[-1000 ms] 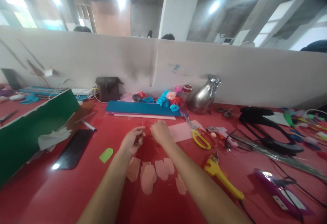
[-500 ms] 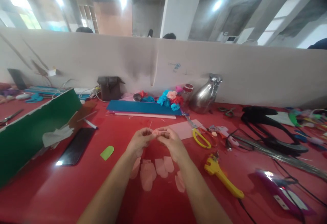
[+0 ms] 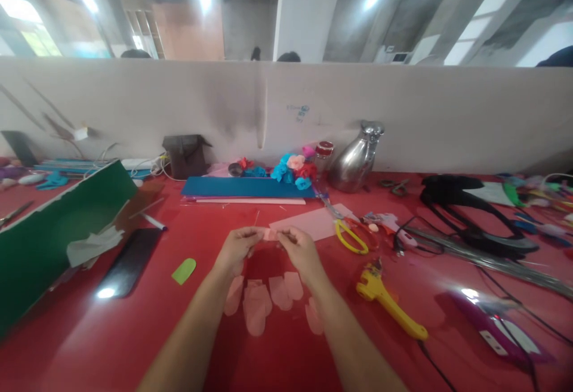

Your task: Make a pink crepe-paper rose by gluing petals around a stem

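Observation:
Between my two hands a small pink paper petal [image 3: 270, 234] is stretched. My left hand [image 3: 237, 250] pinches its left end, and my right hand [image 3: 299, 249] pinches its right end. Several more pink paper petals [image 3: 255, 314] lie loose on the red table just below my hands, partly overlapping. Off to the left of my left hand is a green petal-shaped piece [image 3: 184, 271]. Behind my right hand lies a pink paper sheet [image 3: 308, 226], with yellow-handled scissors [image 3: 352, 238] resting over its right end.
A yellow glue gun [image 3: 389, 303] and a purple power strip [image 3: 501, 326] with cords lie to the right. A phone [image 3: 129, 264] and a green board [image 3: 67, 231] are at left. Behind are blue sheets [image 3: 233, 188], paper flowers [image 3: 293, 168] and a steel jug [image 3: 358, 159].
My hands were apart a second ago, the right one a fist. They came together over a pink petal and now draw it out between their fingertips.

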### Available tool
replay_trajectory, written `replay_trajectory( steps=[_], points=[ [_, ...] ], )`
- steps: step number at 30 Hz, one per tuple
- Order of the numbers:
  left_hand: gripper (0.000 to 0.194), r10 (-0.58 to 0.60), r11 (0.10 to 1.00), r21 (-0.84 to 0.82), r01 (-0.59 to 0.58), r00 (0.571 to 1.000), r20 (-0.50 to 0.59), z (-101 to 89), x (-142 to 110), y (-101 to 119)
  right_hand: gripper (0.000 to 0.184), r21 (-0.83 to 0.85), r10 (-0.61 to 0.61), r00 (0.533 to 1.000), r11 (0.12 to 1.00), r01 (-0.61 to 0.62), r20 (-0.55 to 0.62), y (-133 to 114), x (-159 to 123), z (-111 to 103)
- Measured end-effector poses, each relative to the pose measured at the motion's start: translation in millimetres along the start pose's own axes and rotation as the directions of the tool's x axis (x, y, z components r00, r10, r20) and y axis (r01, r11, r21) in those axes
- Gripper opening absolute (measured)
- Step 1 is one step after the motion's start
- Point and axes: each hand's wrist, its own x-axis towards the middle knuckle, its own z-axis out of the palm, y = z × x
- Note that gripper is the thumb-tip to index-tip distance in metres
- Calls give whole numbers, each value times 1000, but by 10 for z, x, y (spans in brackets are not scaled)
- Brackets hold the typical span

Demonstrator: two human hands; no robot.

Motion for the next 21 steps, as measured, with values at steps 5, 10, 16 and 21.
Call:
replay_trajectory(
  steps=[5,10,16,21],
  points=[
    [31,18,1000,26,-16,995,-96,-46,32,18,14,-353,-130,990,930,104,-51,79,1,-24],
    [32,-16,994,111,20,999,-37,-39,-10,62,20,-402,-191,975,906,130,-114,29,-20,-25],
    [23,35,963,261,-61,994,100,25,-91,123,29,98,2,979,995,-23,206,-16,-41,43],
    [20,113,961,253,-110,994,1,32,-76,124,26,104,70,974,990,-93,214,51,-26,53]
  ],
)
